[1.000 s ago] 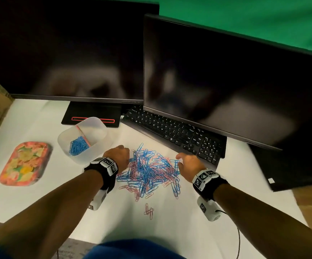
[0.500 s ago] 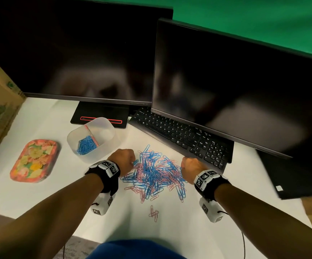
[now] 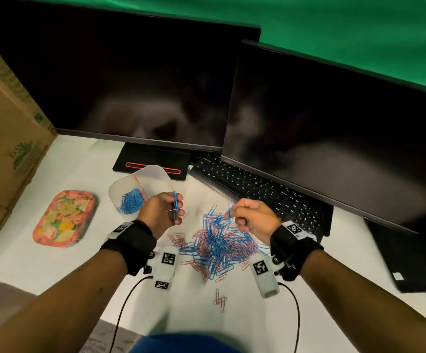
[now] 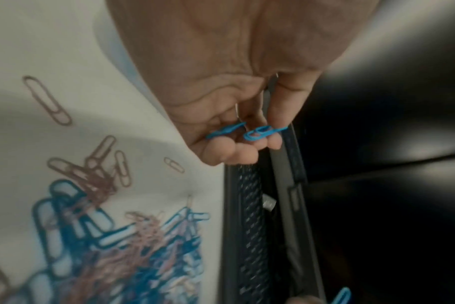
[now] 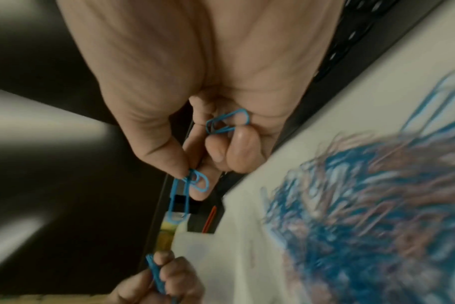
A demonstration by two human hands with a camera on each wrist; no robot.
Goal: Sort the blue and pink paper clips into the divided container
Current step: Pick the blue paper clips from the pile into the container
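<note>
A mixed heap of blue and pink paper clips (image 3: 219, 240) lies on the white table between my wrists. The clear divided container (image 3: 156, 174) stands to the upper left, with blue clips (image 3: 131, 203) in its near compartment. My left hand (image 3: 164, 212) is raised beside the container and grips blue clips (image 4: 260, 131) in curled fingers. My right hand (image 3: 250, 217) hovers over the heap's far edge; thumb and forefinger pinch a blue clip (image 5: 195, 181) with another hanging from it, and one more blue clip (image 5: 226, 122) is tucked under the curled fingers.
Two dark monitors (image 3: 334, 128) and a black keyboard (image 3: 263, 192) stand close behind the heap. A flowered tray (image 3: 64, 219) lies at the left, beside a cardboard box (image 3: 5, 128). A few pink clips (image 3: 219, 300) lie apart near the table's front edge.
Both hands have lifted off the heap, each now holding blue clips. The left hand has moved up toward the container. The head view has shifted.
</note>
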